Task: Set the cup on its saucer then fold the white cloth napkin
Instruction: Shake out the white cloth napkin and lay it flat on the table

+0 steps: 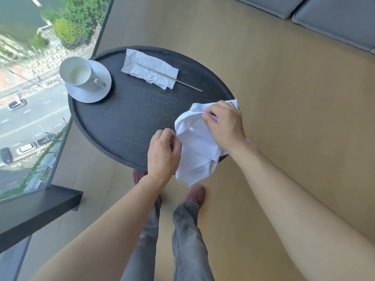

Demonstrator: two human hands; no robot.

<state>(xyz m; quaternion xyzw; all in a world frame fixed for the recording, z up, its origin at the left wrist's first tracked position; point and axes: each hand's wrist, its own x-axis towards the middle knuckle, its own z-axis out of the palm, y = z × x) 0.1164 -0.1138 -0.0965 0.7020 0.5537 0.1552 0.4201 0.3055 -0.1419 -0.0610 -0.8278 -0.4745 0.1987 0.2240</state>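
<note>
A white cup (78, 73) stands upright on its white saucer (92, 94) at the far left of the round black table (125, 122), handle pointing right. The white cloth napkin (194, 151) hangs crumpled over the table's near right edge, lifted off the surface. My left hand (163, 152) pinches one edge of the napkin at its left side. Higher up on the right, my right hand (224, 122) grips a bunched part of the same cloth.
A creased white paper napkin (150, 67) lies at the back of the table with a thin metal straw (188, 86) poking out from under it. A glass wall runs along the left, a dark ledge (40, 209) at lower left, grey cushions (334, 19) at upper right.
</note>
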